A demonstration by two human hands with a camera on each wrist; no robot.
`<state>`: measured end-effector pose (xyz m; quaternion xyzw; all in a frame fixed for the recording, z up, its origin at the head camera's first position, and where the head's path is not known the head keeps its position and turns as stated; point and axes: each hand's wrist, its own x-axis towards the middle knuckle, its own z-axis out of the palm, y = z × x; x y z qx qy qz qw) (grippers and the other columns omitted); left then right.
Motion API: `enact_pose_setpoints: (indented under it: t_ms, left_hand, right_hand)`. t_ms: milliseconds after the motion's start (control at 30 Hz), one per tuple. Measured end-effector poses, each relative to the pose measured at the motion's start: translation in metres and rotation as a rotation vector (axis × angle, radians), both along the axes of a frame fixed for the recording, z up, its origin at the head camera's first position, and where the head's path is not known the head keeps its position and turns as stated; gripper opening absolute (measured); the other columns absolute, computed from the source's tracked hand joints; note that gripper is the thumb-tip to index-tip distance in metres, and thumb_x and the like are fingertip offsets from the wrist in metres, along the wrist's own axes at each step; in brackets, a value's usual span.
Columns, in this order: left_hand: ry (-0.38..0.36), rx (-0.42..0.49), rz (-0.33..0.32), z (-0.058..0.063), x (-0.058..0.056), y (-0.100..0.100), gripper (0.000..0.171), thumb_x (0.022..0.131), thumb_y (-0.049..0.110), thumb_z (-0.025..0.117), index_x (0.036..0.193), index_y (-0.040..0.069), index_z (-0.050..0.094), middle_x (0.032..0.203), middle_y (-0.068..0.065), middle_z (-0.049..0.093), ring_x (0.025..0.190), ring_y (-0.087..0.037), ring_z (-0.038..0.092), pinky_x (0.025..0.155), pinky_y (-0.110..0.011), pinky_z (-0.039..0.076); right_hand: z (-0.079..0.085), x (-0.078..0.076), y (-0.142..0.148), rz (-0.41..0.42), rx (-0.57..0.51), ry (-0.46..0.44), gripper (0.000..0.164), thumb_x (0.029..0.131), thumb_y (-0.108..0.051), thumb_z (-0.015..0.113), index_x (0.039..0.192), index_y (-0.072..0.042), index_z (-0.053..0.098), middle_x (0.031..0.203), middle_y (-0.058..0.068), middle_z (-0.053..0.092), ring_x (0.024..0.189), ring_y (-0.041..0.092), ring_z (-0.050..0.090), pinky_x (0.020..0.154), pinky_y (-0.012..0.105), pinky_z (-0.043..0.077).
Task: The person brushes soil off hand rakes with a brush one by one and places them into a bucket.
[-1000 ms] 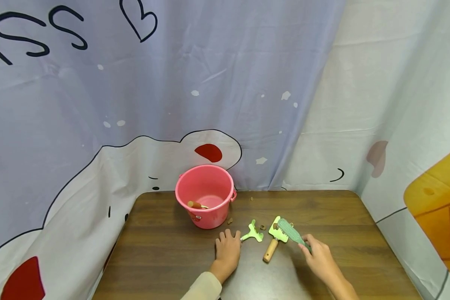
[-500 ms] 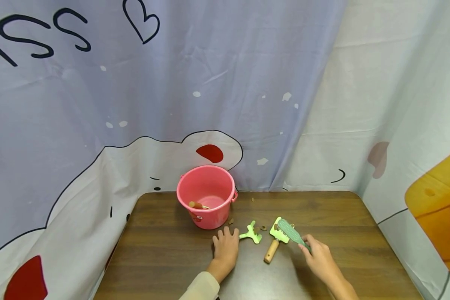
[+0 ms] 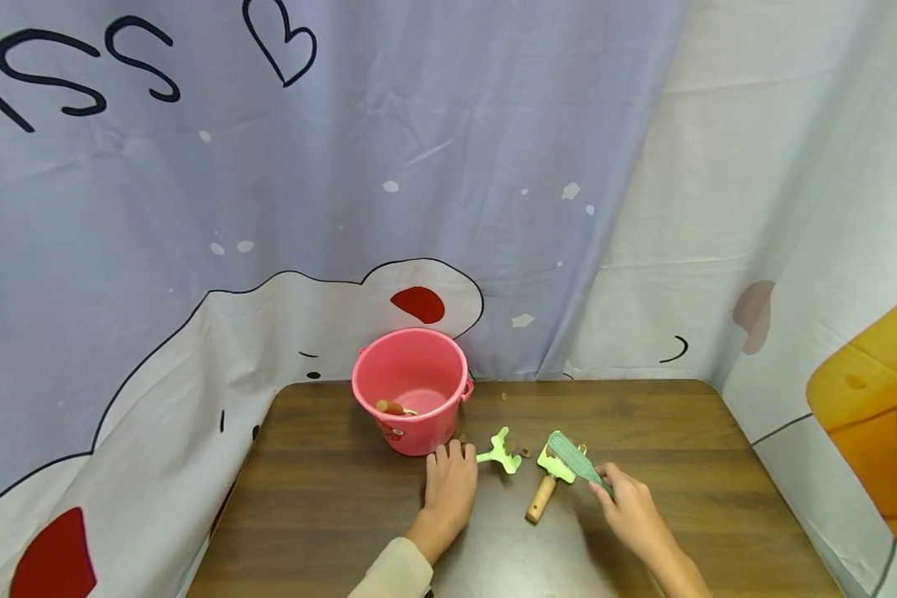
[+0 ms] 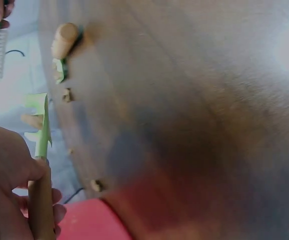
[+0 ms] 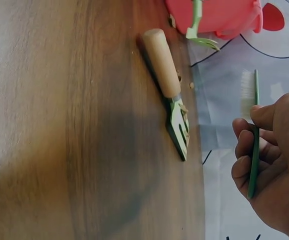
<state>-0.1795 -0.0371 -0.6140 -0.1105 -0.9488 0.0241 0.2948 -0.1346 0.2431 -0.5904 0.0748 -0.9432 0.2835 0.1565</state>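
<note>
My left hand grips the wooden handle of a small hand rake with a light green three-pronged head. In the left wrist view the rake is raised off the table, with a brown crumb at its prongs. My right hand holds a green brush with white bristles, fingers and thumb wrapped about its handle. Under the brush in the head view lies a green hand fork with a wooden handle, brown bits on its tines. To the left stands a pink bucket.
A wooden-handled tool leans inside the bucket. Several brown bits, such as one crumb, are scattered on the brown table. Behind the table hangs a printed curtain.
My left hand has carried the rake upward and slightly away, closer to the bucket. The brush in my right hand has shifted a little to the left. The fork stays in place.
</note>
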Motion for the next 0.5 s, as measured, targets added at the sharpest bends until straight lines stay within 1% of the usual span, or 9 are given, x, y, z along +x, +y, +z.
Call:
enact_pose_setpoints:
  t_ms: [67,133,200,300,400,500]
  left_hand:
    - [0.025,-0.015,-0.018,0.006,0.0,0.0,0.016,0.088,0.014,0.042,0.084,0.013,0.057,0.08,-0.005,0.054,0.071,-0.024,0.05,0.06,-0.032,0.031]
    - [0.022,-0.026,-0.031,0.013,0.0,0.0,0.016,0.088,0.013,0.042,0.083,0.014,0.057,0.08,-0.004,0.054,0.071,-0.024,0.05,0.06,-0.032,0.031]
    - [-0.005,-0.039,-0.038,0.019,0.001,0.0,0.016,0.089,0.013,0.041,0.084,0.014,0.057,0.081,-0.004,0.055,0.072,-0.024,0.051,0.061,-0.033,0.032]
    - [-0.077,-0.058,-0.032,0.027,0.002,0.0,0.009,0.091,0.014,0.049,0.087,0.015,0.057,0.084,-0.003,0.056,0.075,-0.025,0.051,0.064,-0.035,0.034]
    - [-0.119,-0.071,-0.024,0.032,0.002,0.0,0.003,0.09,0.017,0.058,0.089,0.015,0.057,0.086,-0.003,0.057,0.077,-0.025,0.052,0.066,-0.038,0.037]
    - [-0.084,-0.076,-0.027,0.035,0.001,-0.001,0.004,0.09,0.017,0.055,0.087,0.015,0.057,0.085,-0.003,0.057,0.075,-0.025,0.052,0.065,-0.037,0.036]
  right_hand:
    - [0.001,-0.001,-0.003,0.003,0.006,0.01,0.016,0.083,-0.006,0.071,0.098,-0.005,0.064,0.081,0.005,0.069,0.071,0.011,0.061,0.057,0.025,0.05]
    - [0.002,-0.001,-0.006,0.012,0.007,0.023,0.017,0.083,-0.005,0.071,0.098,-0.004,0.064,0.081,0.006,0.069,0.07,0.011,0.061,0.057,0.025,0.05]
    - [0.002,-0.002,-0.01,0.018,0.013,0.05,0.018,0.082,-0.005,0.072,0.097,-0.004,0.064,0.082,0.007,0.07,0.071,0.013,0.063,0.058,0.027,0.051]
    - [0.003,-0.002,-0.014,0.027,0.013,0.091,0.02,0.08,-0.003,0.073,0.097,-0.003,0.064,0.084,0.01,0.07,0.073,0.016,0.066,0.06,0.031,0.054]
    - [0.004,-0.003,-0.018,0.032,0.012,0.122,0.021,0.079,-0.002,0.074,0.096,-0.002,0.063,0.085,0.012,0.07,0.075,0.02,0.067,0.062,0.034,0.055]
    - [0.005,-0.004,-0.022,0.04,0.018,0.154,0.02,0.079,-0.002,0.074,0.096,-0.001,0.063,0.086,0.014,0.07,0.077,0.024,0.068,0.063,0.036,0.056]
